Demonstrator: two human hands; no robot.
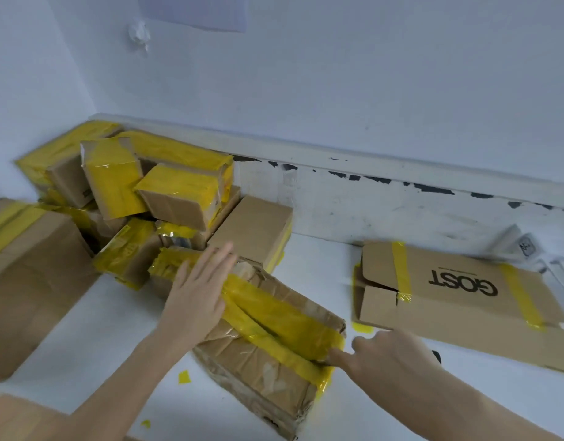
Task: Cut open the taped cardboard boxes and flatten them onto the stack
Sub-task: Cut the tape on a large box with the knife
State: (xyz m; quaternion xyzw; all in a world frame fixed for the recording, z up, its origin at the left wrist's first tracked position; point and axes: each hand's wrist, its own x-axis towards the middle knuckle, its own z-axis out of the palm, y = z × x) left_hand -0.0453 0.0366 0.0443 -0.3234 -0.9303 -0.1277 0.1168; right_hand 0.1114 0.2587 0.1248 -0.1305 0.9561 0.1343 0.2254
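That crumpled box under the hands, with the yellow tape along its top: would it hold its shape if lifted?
Probably not well. The crumpled box has creased, dented walls, so it would likely sag. The glossy yellow tape may feel slick. The left hand presses flat on it, and the top looks sunken, suggesting little inside.

Hands: we count two, the left hand (197,294) and the right hand (388,354).
Crumpled box under our hands: one (268,348).
Flattened boxes: we see one, marked GOST (458,300), right of centre.
Taped boxes piled at left: at least eight (140,198); we cannot tell exactly.
Loose yellow tape scraps: three (184,376).
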